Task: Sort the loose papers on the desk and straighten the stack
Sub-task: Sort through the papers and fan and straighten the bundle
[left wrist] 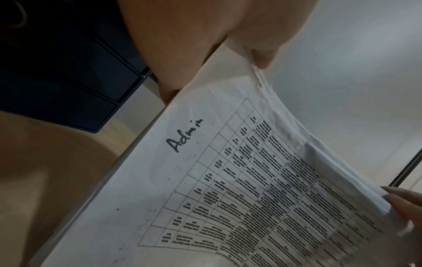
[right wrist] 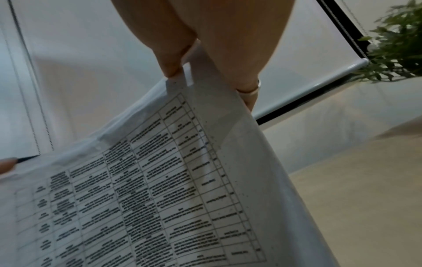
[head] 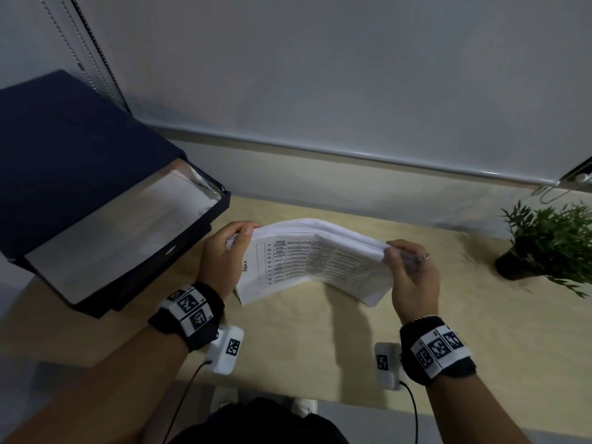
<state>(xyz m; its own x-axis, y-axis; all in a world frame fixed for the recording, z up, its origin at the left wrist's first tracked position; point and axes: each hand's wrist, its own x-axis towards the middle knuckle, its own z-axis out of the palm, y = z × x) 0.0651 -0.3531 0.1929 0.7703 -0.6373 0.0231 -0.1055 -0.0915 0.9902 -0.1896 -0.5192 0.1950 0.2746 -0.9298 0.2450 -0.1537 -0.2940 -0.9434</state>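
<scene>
A thick stack of white papers stands on edge on the wooden desk, bowed upward in the middle. Its front sheet carries a printed table and the handwritten word "Admin". My left hand grips the stack's left end, thumb on the front sheet. My right hand grips the right end, thumb in front and fingers behind. In the left wrist view the stack fans slightly at its top edge. The right wrist view shows the front sheet pinched between thumb and fingers.
A dark blue file box lies open at the left with white sheets inside. A small potted plant stands at the right of the desk. A roller blind hangs behind the desk, its cords at left and right.
</scene>
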